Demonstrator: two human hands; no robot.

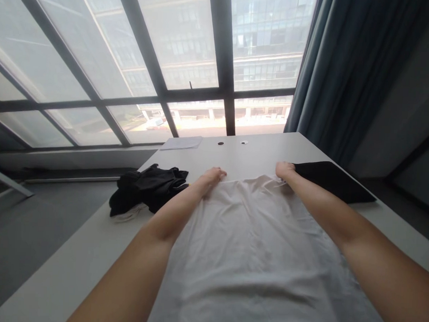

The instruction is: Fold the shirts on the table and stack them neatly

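Observation:
A light grey-white piece of cloth (254, 237), perhaps a garment, is spread toward me over the white table, with soft wrinkles across it. My left hand (213, 176) is at its far left corner, the fingers bent over the edge and seemingly pinching it. At the far right corner, my right hand (285, 170) is closed on the cloth. Between both hands the far edge runs slightly wavy. The near end of the cloth goes out of view at the bottom. What kind of garment it is cannot be made out.
A crumpled heap of black clothing (148, 187) lies on the table (73, 264) to the left. Flat black folded cloth (331, 181) is by my right forearm. White paper sheets (182, 143) and two round cable holes are at the far end, before windows and a blue-grey curtain (330, 66).

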